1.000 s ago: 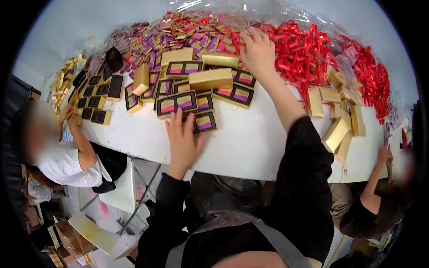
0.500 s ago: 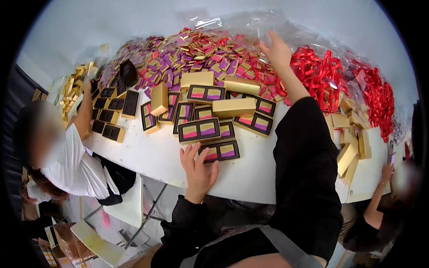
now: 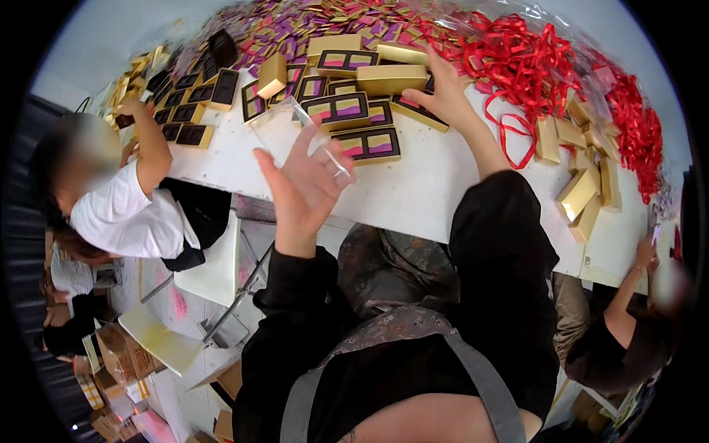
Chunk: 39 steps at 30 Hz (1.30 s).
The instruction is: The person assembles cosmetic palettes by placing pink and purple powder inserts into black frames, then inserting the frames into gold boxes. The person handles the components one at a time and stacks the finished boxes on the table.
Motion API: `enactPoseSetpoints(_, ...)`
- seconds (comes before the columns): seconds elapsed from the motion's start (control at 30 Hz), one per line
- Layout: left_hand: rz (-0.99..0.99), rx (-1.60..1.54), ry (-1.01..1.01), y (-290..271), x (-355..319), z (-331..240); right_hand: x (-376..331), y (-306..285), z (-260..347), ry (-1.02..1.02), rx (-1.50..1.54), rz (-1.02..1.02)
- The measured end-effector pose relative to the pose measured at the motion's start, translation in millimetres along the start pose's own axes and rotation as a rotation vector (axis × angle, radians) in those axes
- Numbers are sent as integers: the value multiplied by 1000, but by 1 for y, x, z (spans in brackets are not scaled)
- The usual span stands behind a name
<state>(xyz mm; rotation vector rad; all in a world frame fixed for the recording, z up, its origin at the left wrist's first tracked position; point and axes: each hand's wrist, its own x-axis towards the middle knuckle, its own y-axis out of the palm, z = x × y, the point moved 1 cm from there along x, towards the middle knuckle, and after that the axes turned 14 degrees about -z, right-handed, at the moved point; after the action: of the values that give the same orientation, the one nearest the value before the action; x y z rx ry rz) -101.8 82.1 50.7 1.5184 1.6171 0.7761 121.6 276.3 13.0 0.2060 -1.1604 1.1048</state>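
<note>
A clear plastic sleeve (image 3: 279, 118) rests in my left hand (image 3: 301, 184), whose fingers are spread behind and around it over the table's front edge. My right hand (image 3: 447, 96) has its thumb and fingers apart at the right end of a closed gold box (image 3: 391, 80); whether it touches the box I cannot tell. Open dark trays in gold boxes, each showing pink and purple squares in two compartments, lie stacked around it. The nearest such box (image 3: 369, 145) is just right of my left hand, and another box (image 3: 341, 111) lies behind it.
Behind the boxes spreads a heap of small pink, purple and gold packets (image 3: 317, 26). Red ribbons (image 3: 524, 55) and gold boxes (image 3: 580, 184) lie to the right. At left, a co-worker (image 3: 136, 199) handles dark trays (image 3: 188, 113); another person (image 3: 624, 332) sits at right.
My right hand has come back from the far plastic heap to the boxes. My left hand has left the nearest box and now holds the clear sleeve. The whole view has shifted.
</note>
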Motion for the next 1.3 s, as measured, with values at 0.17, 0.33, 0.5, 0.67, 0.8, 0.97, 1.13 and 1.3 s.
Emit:
enactPoseSetpoints(0.17,-390,-282,81,-2,-14,9,-43,-26,33,92,212,41)
enactPoseSetpoints(0.33,-297,-445,57,-16,-4,18,-104,-125,85,-74,232,-37)
enactPoseSetpoints(0.5,-218,-379,42,-2,11,55,-142,-150,125,-144,384,-41)
enactPoseSetpoints(0.67,-69,-458,27,16,2,71,-137,-152,119,-95,174,-111)
enactPoseSetpoints(0.8,-410,-215,241,30,0,74,-139,-139,129,-103,78,-126)
enactPoseSetpoints(0.97,-330,-209,261,10,9,62,-127,-122,141,-84,87,-144)
enactPoseSetpoints(1.13,-404,-136,256,22,3,64,-126,-117,153,-122,86,-122)
enactPoseSetpoints(1.3,-398,157,488,7,1,62,-119,-115,144,-148,102,-33)
